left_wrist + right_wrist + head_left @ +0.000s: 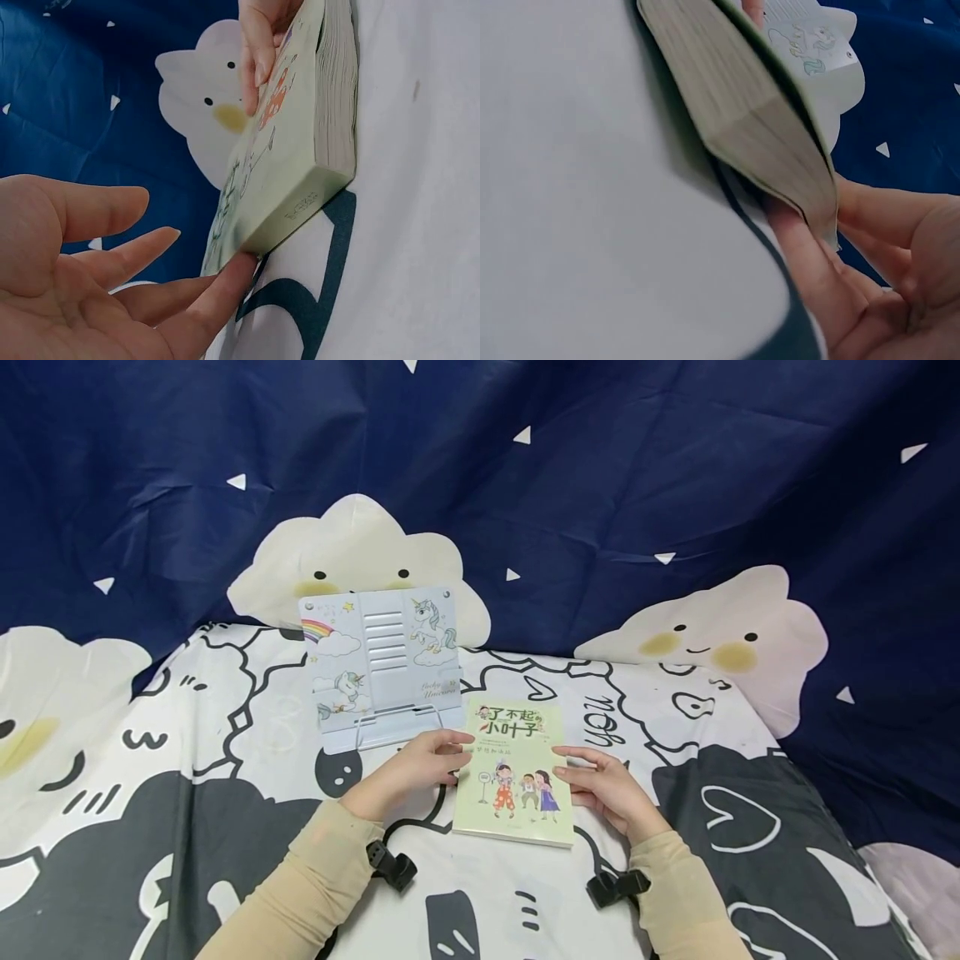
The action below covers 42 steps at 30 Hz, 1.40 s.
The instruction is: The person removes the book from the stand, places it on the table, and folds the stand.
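A pale green book (513, 810) with cartoon figures on its cover lies face up on the bedding, a little right of the middle. My left hand (429, 764) is at its spine side. In the left wrist view the fingers of that hand (112, 277) are nearly straight, and a lower fingertip touches the spine's bottom edge. At the page-edge side, my right hand (609, 787) pinches the book. The right wrist view shows this hand (885, 277) with fingers under the book and thumb at the cover; the page block (735, 105) faces the camera.
Behind and left of the book stands a white unicorn-printed book stand (386, 681), leaning back, with a wire ledge (397, 727) at its front. Black-and-white patterned bedding (285, 835) covers the surface. A dark blue curtain (600, 485) with cloud faces hangs behind.
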Motion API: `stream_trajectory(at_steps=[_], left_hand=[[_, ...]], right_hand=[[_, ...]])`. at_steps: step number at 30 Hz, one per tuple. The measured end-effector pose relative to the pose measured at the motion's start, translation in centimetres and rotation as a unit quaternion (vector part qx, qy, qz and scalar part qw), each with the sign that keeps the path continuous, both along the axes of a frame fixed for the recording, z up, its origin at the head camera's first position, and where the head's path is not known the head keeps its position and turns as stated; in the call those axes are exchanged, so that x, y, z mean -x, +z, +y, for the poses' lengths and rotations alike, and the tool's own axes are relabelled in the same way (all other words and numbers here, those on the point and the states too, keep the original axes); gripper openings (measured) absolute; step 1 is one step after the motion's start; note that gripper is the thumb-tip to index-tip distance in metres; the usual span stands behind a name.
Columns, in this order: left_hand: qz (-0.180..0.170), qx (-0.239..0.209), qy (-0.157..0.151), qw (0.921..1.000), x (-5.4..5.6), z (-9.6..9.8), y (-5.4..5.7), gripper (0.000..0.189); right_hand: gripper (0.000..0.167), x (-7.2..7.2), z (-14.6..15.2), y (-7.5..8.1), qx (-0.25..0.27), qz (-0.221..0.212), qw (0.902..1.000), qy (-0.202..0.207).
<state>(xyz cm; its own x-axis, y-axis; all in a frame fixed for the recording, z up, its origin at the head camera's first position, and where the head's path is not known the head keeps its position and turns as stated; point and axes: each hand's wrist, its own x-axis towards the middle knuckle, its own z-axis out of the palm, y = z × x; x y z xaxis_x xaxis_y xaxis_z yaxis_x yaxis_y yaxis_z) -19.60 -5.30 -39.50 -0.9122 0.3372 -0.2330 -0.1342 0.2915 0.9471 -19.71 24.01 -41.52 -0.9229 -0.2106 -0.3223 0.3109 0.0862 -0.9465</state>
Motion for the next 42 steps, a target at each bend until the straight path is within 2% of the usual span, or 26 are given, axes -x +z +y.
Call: stream_trajectory(at_steps=[5, 10, 15, 19, 28, 33, 37, 42], left_hand=[[0.001, -0.004, -0.002, 1.0, 0.1, 0.0, 0.0, 0.039], [-0.002, -0.009, -0.005, 0.9999, 0.0, 0.1, 0.1, 0.039], [0.005, -0.009, -0.018, 0.9998, 0.0, -0.1, 0.1, 0.04], [0.006, -0.006, -0.022, 0.9997, 0.0, -0.2, 0.2, 0.041], [0.009, 0.012, -0.003, 0.9999, 0.0, -0.3, 0.5, 0.041], [0.038, 0.023, -0.004, 0.999, 0.1, -0.7, 0.9, 0.043], [0.073, -0.008, -0.001, 0.9973, 0.5, -1.4, 1.3, 0.044], [0.103, -0.038, 0.027, 0.9936, 0.9, -2.5, 2.0, 0.043]], right_hand=[[0.058, -0.2, -0.4, 0.4, -0.077, 0.028, 0.9963, -0.024], [0.058, -0.4, -0.8, 1.0, -0.167, 0.064, 0.9831, -0.039], [0.053, -0.4, -1.2, 1.2, -0.205, 0.075, 0.9718, -0.088], [0.046, -0.2, -1.2, 0.9, -0.198, 0.066, 0.972, -0.107], [0.043, -0.1, -1.2, 0.9, -0.183, 0.061, 0.9781, -0.08], [0.04, -0.1, -1.3, 1.2, -0.173, 0.066, 0.9795, -0.079], [0.037, -0.1, -1.3, 1.6, -0.17, 0.077, 0.9792, -0.08], [0.037, -0.3, -1.1, 2.0, -0.166, 0.087, 0.9794, -0.075]])
